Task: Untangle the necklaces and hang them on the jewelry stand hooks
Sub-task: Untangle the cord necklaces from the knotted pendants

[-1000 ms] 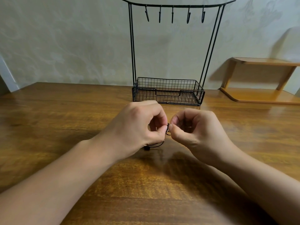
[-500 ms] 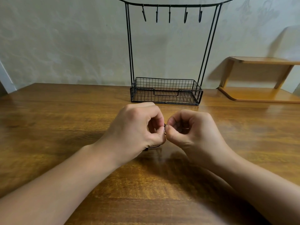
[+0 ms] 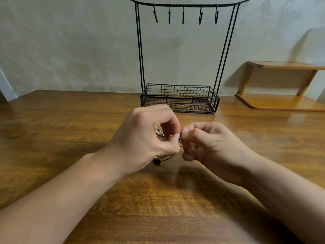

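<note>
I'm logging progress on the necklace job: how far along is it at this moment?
Nothing is finished: all five hooks on the jewelry stand hang bare. In hand: the left hand and right hand both pinch the tangled necklaces between them, a black cord trailing below. Left: freeing each necklace, then hanging them.

Beyond your hands (image 3: 177,141) stands a matt black wire jewelry stand (image 3: 180,99) on the glossy, grained wood tabletop (image 3: 70,120), with a smooth wooden shelf (image 3: 281,103) to their right.
</note>
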